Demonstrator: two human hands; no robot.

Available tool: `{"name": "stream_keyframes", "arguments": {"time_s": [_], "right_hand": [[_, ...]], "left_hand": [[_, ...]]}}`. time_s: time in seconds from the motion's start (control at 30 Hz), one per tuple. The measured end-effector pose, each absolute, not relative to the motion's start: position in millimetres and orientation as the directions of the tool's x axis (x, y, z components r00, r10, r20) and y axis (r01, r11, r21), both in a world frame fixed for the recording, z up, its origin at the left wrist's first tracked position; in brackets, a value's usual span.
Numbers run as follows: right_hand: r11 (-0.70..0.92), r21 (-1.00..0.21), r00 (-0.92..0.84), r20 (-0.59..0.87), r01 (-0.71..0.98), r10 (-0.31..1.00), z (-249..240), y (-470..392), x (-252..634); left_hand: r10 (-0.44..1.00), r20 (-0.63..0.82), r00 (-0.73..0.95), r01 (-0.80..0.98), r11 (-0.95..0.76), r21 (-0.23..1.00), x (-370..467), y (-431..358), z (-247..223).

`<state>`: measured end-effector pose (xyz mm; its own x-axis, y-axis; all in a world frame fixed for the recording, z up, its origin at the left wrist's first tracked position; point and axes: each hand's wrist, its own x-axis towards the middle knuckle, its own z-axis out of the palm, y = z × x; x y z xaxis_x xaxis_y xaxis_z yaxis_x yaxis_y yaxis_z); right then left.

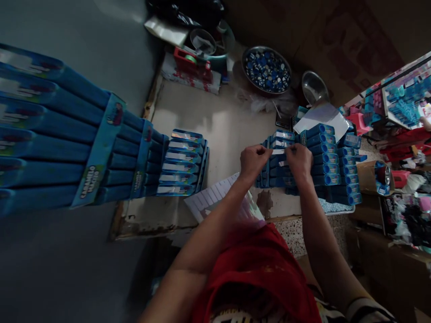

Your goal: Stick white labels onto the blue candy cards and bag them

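Observation:
A small white paper label (278, 152) is stretched between my two hands, just over a stack of blue candy packs (274, 172). My left hand (253, 162) pinches its left end between thumb and finger. At the other end, the fingertips of my right hand (299, 160) are closed on it. Several packs in this stack carry white labels on their near faces. A sheet of labels (215, 197) lies on the table below my left forearm, partly covered by it.
Labelled blue packs (178, 163) are stacked left, beside a long row of packs (50, 139). More tube-ended packs (325, 157) stand at right. Behind are a bowl of blue and silver caps (267, 71), a metal bowl (314, 87) and a red tape dispenser (191, 65). The worn table (232, 119) ends near my body.

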<state>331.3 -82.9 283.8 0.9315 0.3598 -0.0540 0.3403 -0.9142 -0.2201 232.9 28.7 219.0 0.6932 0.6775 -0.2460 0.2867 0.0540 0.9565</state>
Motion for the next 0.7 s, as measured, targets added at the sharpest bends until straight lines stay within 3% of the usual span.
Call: {"name": "stream_keyframes", "arguments": {"time_s": [0.57,0.7], "right_hand": [[-0.902,-0.273,0.928,-0.068,0.335,0.366,271.3,-91.1,331.3],[-0.904,-0.317,0.944,-0.067,0.287,0.323,267.4,-89.6,329.3]], "left_hand": [[0.652,-0.264,0.711,0.269,0.096,0.958,237.7,28.4,207.2],[0.537,-0.429,0.726,0.304,0.308,0.901,249.2,16.7,179.5]]}}
